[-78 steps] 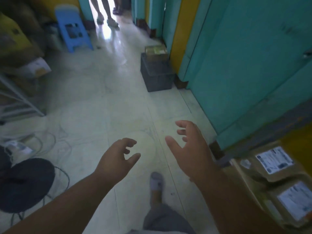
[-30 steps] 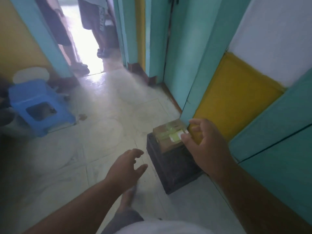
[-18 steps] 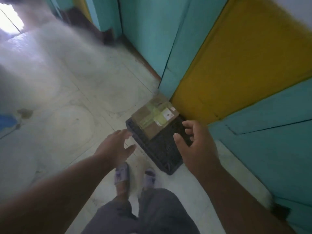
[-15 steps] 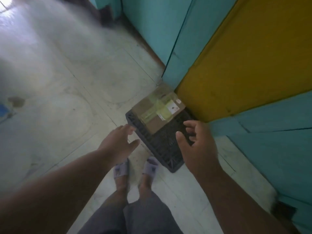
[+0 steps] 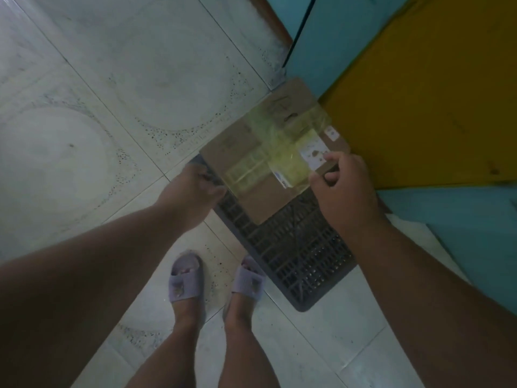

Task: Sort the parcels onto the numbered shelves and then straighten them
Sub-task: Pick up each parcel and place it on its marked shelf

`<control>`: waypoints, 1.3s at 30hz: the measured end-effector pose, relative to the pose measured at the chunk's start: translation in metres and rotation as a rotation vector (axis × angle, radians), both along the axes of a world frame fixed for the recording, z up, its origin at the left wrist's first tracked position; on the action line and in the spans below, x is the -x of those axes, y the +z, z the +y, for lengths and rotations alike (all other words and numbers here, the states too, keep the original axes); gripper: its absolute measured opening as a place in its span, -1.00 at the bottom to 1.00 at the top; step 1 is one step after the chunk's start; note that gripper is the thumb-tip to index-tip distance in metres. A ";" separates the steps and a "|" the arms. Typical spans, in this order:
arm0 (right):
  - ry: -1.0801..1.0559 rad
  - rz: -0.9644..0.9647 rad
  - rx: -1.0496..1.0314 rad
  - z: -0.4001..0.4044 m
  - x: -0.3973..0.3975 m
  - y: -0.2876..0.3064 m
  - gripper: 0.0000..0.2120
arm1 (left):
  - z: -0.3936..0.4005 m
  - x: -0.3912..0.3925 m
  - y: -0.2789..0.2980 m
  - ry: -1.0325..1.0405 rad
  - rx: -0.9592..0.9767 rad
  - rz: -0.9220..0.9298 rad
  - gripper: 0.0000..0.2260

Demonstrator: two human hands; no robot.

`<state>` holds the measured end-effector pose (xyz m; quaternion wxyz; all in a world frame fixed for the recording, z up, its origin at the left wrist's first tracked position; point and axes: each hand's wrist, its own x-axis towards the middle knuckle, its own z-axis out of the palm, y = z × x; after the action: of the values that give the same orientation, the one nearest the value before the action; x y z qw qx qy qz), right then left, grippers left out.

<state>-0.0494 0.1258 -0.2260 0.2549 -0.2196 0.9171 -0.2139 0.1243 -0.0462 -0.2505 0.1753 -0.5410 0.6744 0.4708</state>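
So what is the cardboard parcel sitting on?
The cardboard parcel rests on a dark slatted plastic crate on the floor. The crate's far part is covered by the parcel, and nothing of its inside shows.

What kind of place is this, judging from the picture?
Probably an indoor parcel-handling spot, perhaps a small depot or a home storeroom. A taped cardboard parcel with a shipping label lies on a dark plastic crate; the floor is pale tile, beside walls painted teal and yellow.

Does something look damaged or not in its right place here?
No damage shows. The parcel lies askew on the dark crate, its far end overhanging the rim. Both hands grip its near edges, the left hand and the right hand.
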 end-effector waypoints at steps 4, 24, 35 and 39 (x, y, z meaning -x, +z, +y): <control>0.124 0.023 -0.071 -0.006 0.027 -0.040 -0.56 | -0.006 0.019 -0.027 0.411 -0.219 0.093 -0.53; -0.355 -0.039 0.109 0.038 0.007 0.050 -0.41 | 0.029 -0.020 0.071 0.668 -0.370 0.204 -0.49; -0.477 0.287 0.129 0.123 -0.138 0.312 -0.54 | 0.073 -0.104 0.283 0.065 -0.366 0.287 -0.71; -0.573 0.386 0.146 0.166 -0.183 0.374 -0.55 | 0.099 -0.119 0.338 -0.083 -0.371 0.360 -0.78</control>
<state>0.1340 0.2918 0.1482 -0.0100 -0.0074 0.9550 -0.2964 0.2430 0.0529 0.0871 0.1677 -0.3789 0.6187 0.6675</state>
